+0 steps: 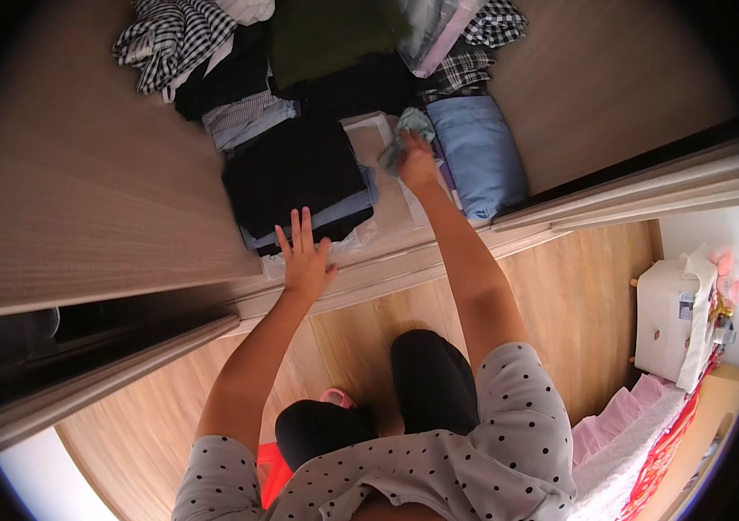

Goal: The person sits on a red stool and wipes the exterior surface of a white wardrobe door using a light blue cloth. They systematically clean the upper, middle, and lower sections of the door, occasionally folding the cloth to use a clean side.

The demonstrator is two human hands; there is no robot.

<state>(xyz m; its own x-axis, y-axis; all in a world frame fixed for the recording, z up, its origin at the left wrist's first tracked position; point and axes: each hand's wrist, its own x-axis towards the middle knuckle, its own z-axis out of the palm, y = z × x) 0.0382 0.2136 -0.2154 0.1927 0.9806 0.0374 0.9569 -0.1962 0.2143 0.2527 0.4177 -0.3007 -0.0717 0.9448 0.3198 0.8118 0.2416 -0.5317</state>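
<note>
While the left hand [304,256] rests flat, fingers spread and holding nothing, on the front edge of a black folded stack [296,169], the right hand [415,163] at two o'clock of it grips a crumpled pale green cloth [406,130] beside the blue folded garment [478,152] on the wardrobe shelf [369,269].

The wardrobe shelf [391,247] carries folded clothing in stacks. A black folded stack [296,169] lies at its front edge over pale blue layers, a folded light blue garment [478,152] lies at the right, and a clear plastic packet [378,139] sits between them. Checked garments [170,39] and a dark green piece [326,35] lie further back.
</note>
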